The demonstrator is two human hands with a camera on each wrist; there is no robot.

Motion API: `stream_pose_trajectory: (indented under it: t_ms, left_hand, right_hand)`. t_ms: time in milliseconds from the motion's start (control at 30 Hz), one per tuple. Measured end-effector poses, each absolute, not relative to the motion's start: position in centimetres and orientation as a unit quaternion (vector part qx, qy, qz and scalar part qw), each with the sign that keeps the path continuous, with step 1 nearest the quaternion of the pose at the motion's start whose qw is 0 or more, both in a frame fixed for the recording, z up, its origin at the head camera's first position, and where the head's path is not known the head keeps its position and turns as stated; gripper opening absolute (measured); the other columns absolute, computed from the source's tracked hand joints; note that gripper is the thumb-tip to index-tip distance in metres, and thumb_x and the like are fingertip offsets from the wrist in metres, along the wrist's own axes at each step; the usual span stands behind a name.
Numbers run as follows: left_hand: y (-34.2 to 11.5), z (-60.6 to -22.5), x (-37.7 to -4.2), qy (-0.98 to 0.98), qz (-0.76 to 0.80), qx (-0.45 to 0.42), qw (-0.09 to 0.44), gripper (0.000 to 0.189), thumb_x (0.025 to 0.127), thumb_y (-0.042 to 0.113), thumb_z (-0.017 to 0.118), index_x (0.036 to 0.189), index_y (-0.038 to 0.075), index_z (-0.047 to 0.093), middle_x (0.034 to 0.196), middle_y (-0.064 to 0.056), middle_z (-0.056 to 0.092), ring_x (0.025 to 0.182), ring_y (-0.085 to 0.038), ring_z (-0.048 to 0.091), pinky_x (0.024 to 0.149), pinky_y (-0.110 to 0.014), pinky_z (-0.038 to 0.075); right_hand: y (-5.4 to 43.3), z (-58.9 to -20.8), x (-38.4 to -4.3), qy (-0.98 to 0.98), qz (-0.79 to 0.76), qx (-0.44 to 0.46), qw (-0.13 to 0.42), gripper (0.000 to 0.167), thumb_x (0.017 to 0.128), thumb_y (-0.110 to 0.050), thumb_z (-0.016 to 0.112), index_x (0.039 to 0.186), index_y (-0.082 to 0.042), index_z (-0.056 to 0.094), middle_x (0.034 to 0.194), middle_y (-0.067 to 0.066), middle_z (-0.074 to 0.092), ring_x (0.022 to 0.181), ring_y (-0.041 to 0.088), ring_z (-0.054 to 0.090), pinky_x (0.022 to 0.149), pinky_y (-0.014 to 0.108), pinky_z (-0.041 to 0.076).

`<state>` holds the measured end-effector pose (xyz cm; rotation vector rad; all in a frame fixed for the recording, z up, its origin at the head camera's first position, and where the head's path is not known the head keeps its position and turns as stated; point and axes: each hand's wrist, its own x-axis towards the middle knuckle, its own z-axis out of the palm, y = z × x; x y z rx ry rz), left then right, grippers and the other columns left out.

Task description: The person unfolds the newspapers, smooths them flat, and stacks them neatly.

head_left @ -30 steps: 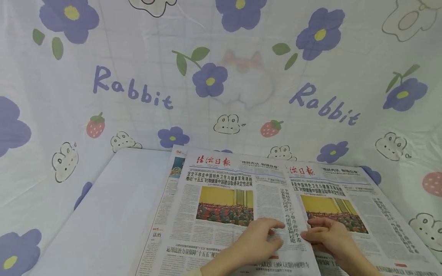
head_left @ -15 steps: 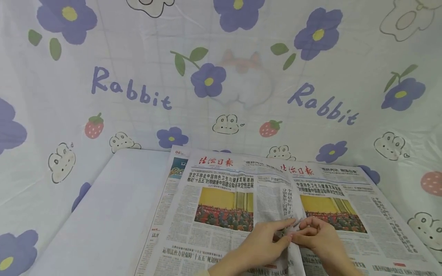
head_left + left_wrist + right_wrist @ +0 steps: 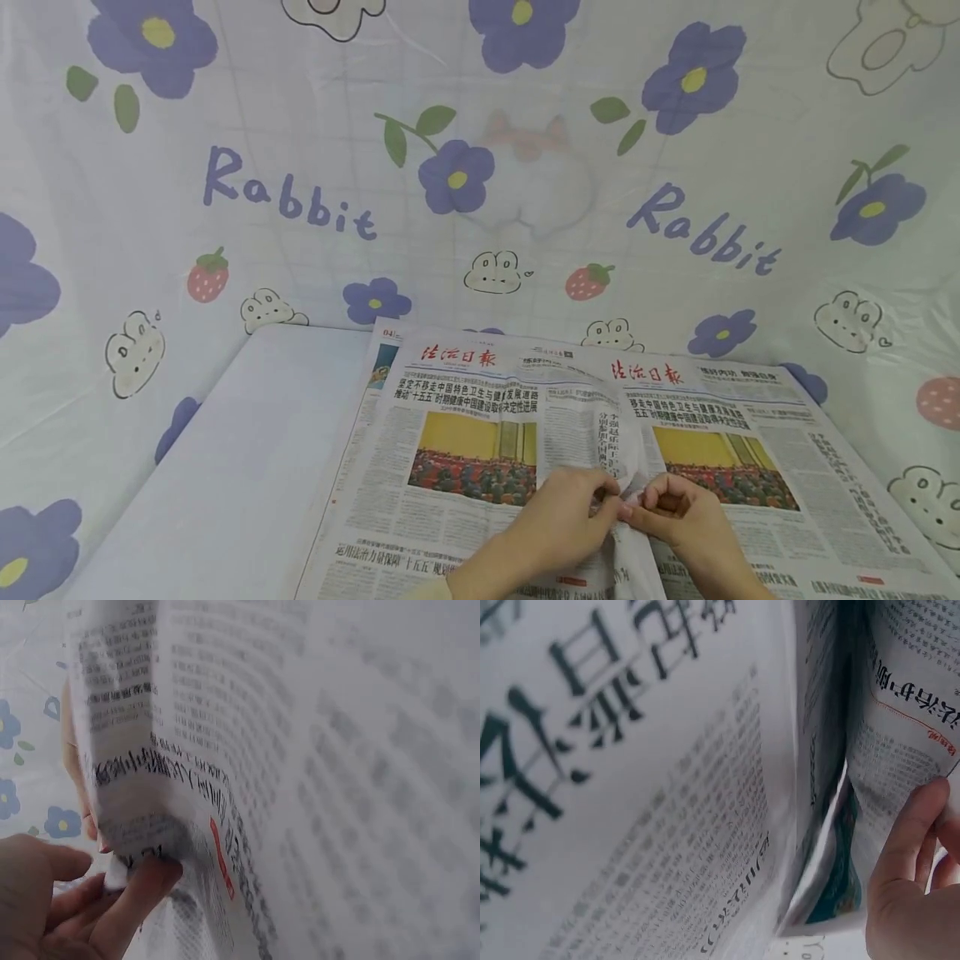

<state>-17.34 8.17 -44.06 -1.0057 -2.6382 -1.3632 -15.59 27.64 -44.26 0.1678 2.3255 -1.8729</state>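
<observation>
A printed newspaper [image 3: 472, 458] with a red masthead and a colour photo lies in front of me. Its right edge is lifted and creased between my two hands. My left hand [image 3: 562, 512] pinches this edge from the left, and the left wrist view shows its fingers [image 3: 139, 904] against the printed paper. From the other side, my right hand [image 3: 686, 517] pinches the same edge, thumb and fingertips close to the left hand's. In the right wrist view the hand [image 3: 911, 892] is at the sheet's border, where layers of paper stand apart.
A second newspaper [image 3: 810, 517] with the same front page lies to the right, partly under the first. Another page [image 3: 384, 367] peeks out at the left. The white tabletop [image 3: 247, 450] extends leftward. Behind hangs a curtain [image 3: 420, 67] printed with flowers and rabbits.
My left hand has moved right from over the page to the edge and now pinches it. My right hand has shifted slightly left, and the newspaper's right edge has bunched up leftward.
</observation>
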Motion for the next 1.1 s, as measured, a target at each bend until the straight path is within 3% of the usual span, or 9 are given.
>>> stream_pose_trajectory:
  t_ms: [167,267,333,500,667,767,833,967,1100]
  left_hand:
    - [7.8,-43.7,-17.4,-0.848,-0.466,-0.25,0.047,0.006,0.093,0.016,0.069,0.09,0.01,0.069,0.079,0.011,0.064,0.065,0.003,0.053,0.058,-0.014,0.045]
    - [7.3,-43.7,-17.6,-0.836,-0.478,-0.26,0.067,0.005,0.089,0.006,0.069,0.09,0.009,0.072,0.082,0.009,0.068,0.068,0.005,0.056,0.062,-0.013,0.046]
    - [7.2,-43.8,-17.7,-0.828,-0.49,-0.267,0.062,0.014,0.087,-0.001,0.065,0.092,0.008,0.075,0.09,0.007,0.072,0.057,0.005,0.052,0.055,-0.013,0.044]
    - [7.0,-43.4,-17.6,-0.828,-0.5,-0.255,0.014,0.027,0.087,-0.007,0.056,0.097,0.005,0.078,0.105,0.004,0.071,0.034,-0.001,0.024,0.034,-0.015,0.027]
    - [6.4,-43.1,-17.6,-0.822,-0.511,-0.25,-0.009,0.025,0.086,-0.002,0.06,0.101,0.007,0.078,0.107,0.007,0.07,0.041,0.0,0.039,0.039,-0.017,0.036]
    - [5.9,-43.1,-17.7,-0.802,-0.544,-0.245,-0.028,0.024,0.084,-0.002,0.065,0.102,0.007,0.078,0.1,0.007,0.07,0.046,-0.001,0.046,0.042,-0.018,0.04]
    - [5.6,-43.3,-17.7,-0.789,-0.565,-0.239,-0.039,0.024,0.084,-0.004,0.066,0.103,0.007,0.077,0.088,0.007,0.069,0.041,-0.004,0.039,0.038,-0.019,0.035]
    - [5.2,-43.4,-17.8,-0.766,-0.596,-0.236,-0.046,0.024,0.086,-0.004,0.066,0.104,0.007,0.077,0.081,0.007,0.067,0.037,-0.005,0.027,0.035,-0.019,0.028]
    - [5.0,-43.4,-17.7,-0.754,-0.615,-0.228,-0.038,0.022,0.087,-0.003,0.068,0.105,0.008,0.077,0.073,0.006,0.066,0.038,-0.005,0.027,0.036,-0.018,0.027]
  right_hand:
    - [27.9,-44.3,-15.5,0.785,-0.614,0.04,0.076,0.031,0.086,-0.011,0.077,0.112,0.003,0.068,0.094,0.012,0.065,0.084,0.024,0.065,0.077,0.033,0.056]
    - [28.1,-44.3,-15.6,0.801,-0.59,0.055,0.086,0.033,0.089,-0.011,0.075,0.118,0.002,0.068,0.094,0.011,0.066,0.085,0.023,0.064,0.076,0.033,0.055]
    - [28.2,-44.4,-15.6,0.806,-0.581,0.066,0.094,0.033,0.089,-0.012,0.074,0.119,0.001,0.069,0.098,0.01,0.068,0.089,0.024,0.064,0.077,0.034,0.056]
    - [28.8,-44.4,-15.8,0.805,-0.579,0.073,0.105,0.033,0.09,-0.014,0.074,0.118,0.001,0.07,0.109,0.012,0.069,0.097,0.026,0.066,0.081,0.037,0.056]
    - [29.8,-44.2,-16.0,0.806,-0.577,0.076,0.11,0.035,0.09,-0.017,0.074,0.119,0.002,0.069,0.116,0.014,0.067,0.102,0.027,0.065,0.084,0.04,0.055]
    - [30.4,-44.2,-16.1,0.806,-0.575,0.076,0.114,0.037,0.09,-0.019,0.074,0.121,0.002,0.069,0.119,0.014,0.066,0.104,0.028,0.064,0.086,0.041,0.054]
    - [30.7,-44.3,-16.2,0.806,-0.575,0.074,0.116,0.039,0.09,-0.02,0.074,0.122,0.002,0.068,0.121,0.015,0.065,0.106,0.029,0.063,0.086,0.041,0.054]
    - [31.1,-44.4,-16.3,0.813,-0.565,0.075,0.118,0.041,0.09,-0.023,0.074,0.123,0.001,0.068,0.125,0.015,0.064,0.109,0.029,0.061,0.087,0.041,0.054]
    - [31.6,-44.4,-16.5,0.817,-0.559,0.077,0.115,0.043,0.09,-0.024,0.074,0.125,0.0,0.067,0.128,0.015,0.061,0.111,0.029,0.061,0.086,0.04,0.054]
